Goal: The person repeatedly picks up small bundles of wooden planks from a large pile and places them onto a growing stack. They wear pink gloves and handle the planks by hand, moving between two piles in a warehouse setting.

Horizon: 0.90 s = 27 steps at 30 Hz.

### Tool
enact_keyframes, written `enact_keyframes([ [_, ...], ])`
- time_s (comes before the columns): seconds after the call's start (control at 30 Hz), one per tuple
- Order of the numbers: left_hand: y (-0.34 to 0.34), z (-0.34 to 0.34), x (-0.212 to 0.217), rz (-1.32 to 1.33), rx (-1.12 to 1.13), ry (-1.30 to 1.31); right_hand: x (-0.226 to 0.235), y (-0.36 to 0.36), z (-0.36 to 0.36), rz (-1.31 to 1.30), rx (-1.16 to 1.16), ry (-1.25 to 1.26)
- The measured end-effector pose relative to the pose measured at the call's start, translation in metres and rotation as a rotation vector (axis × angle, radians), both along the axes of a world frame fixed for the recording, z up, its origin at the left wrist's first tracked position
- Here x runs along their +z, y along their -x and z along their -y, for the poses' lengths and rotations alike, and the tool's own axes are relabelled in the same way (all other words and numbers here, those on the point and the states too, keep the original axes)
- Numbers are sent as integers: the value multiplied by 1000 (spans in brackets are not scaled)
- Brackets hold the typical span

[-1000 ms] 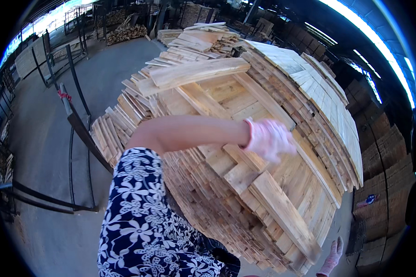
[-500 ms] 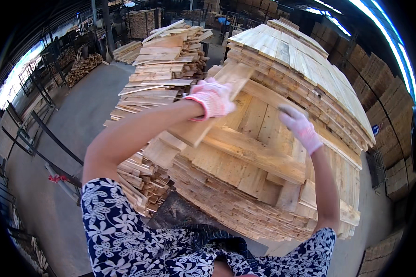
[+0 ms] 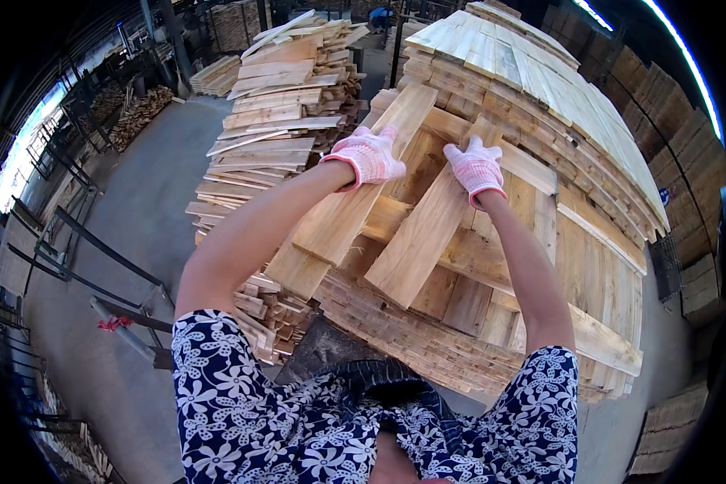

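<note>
Near the frame's centre, the left hand (image 3: 368, 158) lies over the left plank (image 3: 332, 228) and the right hand (image 3: 476, 168), fingers spread, over the right plank (image 3: 415, 248) (whether either grips, I cannot tell). Both slant toward the upper right, where a stack (image 3: 532, 101) rises.

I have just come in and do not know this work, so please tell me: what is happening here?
A person has the gloved left hand on one wooden plank and the right hand on a second plank. Both planks lie slanted, with a gap between them, on a stack of boards. A pile of loose slats stands to the left. Whether either hand grips firmly, I cannot tell.
</note>
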<state>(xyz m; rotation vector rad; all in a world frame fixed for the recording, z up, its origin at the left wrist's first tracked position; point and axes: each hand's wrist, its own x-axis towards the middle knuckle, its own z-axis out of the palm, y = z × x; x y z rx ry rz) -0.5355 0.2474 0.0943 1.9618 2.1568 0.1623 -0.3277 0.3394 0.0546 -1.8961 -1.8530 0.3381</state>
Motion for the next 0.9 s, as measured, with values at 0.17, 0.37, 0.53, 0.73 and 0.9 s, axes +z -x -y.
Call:
enact_keyframes([
  [0.17,-3,31,2,-95,-72,26,-9,-11,-3,-7,-12,-24],
  [0.37,2,23,15,105,60,39,3,-7,1,-44,-4,18],
  [0.53,10,-26,11,-62,100,15,5,-1,3,-40,-6,0],
  [0.73,24,-51,14,121,0,53,4,-12,2,-45,22,-35],
  [0.9,77,-53,-33,175,16,-17,-1,2,-1,-23,21,-27],
])
